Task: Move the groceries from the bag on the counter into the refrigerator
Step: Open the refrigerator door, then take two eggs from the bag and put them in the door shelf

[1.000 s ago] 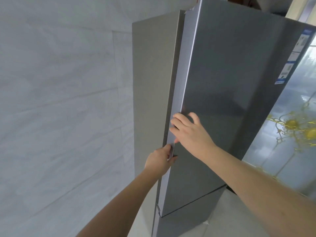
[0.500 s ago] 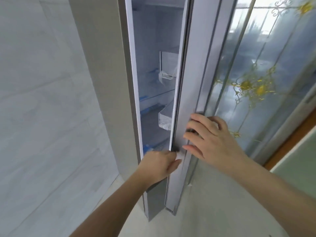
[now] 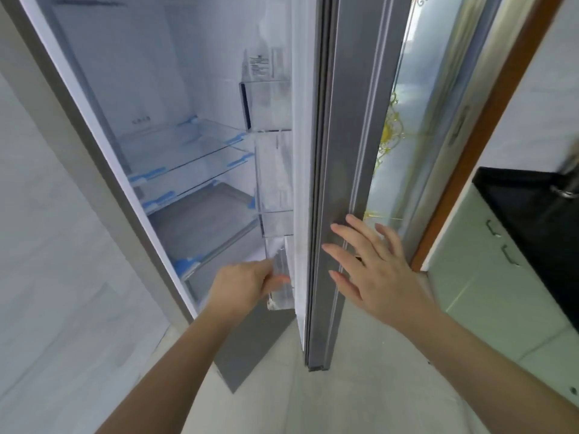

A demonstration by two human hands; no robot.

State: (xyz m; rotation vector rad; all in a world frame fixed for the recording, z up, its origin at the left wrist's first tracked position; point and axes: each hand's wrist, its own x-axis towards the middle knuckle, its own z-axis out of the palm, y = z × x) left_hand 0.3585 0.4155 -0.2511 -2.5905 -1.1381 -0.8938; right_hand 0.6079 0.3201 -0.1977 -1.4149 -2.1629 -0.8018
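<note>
While the right hand (image 3: 372,270) lies flat with its fingers spread wide against the outer edge of the refrigerator door (image 3: 351,151), holding nothing, the left hand (image 3: 241,286) is on the inner side of that door, its fingers curled at the lowest clear door bin (image 3: 280,277); whether they actually grip the bin's rim is hard to tell through the blur. The door stands swung well out, edge-on to the camera, with more clear bins (image 3: 269,104) stacked up its inner face above the left hand. Left of the door the refrigerator (image 3: 103,170) interior is open to view: white walls and glass shelves (image 3: 185,151) with blue tape at their corners, nothing resting on them. Below the door, a grey lower door (image 3: 244,343) stays shut. Right of the door is a frosted glass panel (image 3: 404,120) with gold ornament in a brown wooden frame, and further right, pale green cabinets (image 3: 488,277) under a black counter (image 3: 532,208). The grocery bag is not in view. A pale tiled wall (image 3: 47,277) lies left of the refrigerator.
</note>
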